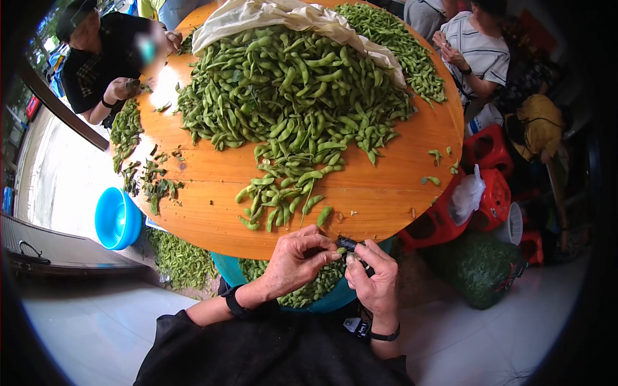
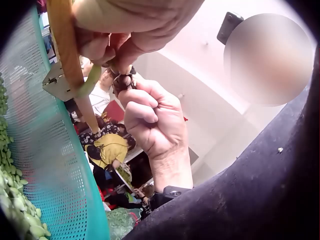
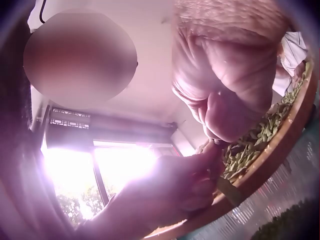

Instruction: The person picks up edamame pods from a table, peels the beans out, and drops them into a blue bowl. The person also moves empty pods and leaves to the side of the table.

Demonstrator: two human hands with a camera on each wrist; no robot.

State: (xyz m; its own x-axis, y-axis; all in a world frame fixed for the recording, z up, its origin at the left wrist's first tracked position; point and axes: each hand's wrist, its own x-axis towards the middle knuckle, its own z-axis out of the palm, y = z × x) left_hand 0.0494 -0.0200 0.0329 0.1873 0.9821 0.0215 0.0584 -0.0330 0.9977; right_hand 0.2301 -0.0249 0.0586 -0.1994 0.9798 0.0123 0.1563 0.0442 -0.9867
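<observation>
In the head view my left hand [image 1: 299, 259] pinches a green soybean pod [image 1: 342, 251] between thumb and fingertips, over the near table edge. The left wrist view shows the pod [image 2: 91, 80] hanging out beside those fingers. My right hand [image 1: 375, 278] meets the left at the pod, its fingers curled around a small black tool [image 1: 347, 244] whose exact kind I cannot tell. Below both hands, a teal mesh basket [image 1: 226, 269] holds many shelled green beans [image 1: 309, 294]. Loose pods [image 1: 277, 199] spread on the round wooden table [image 1: 212, 222] just ahead.
A large heap of pods [image 1: 290, 83] under pale cloth [image 1: 270, 14] fills the table's far middle. One person [image 1: 96, 58] sits at far left, another [image 1: 483, 58] at far right. A blue basin [image 1: 114, 219] stands left, red stools [image 1: 490, 199] right, with a full green net bag [image 1: 473, 270].
</observation>
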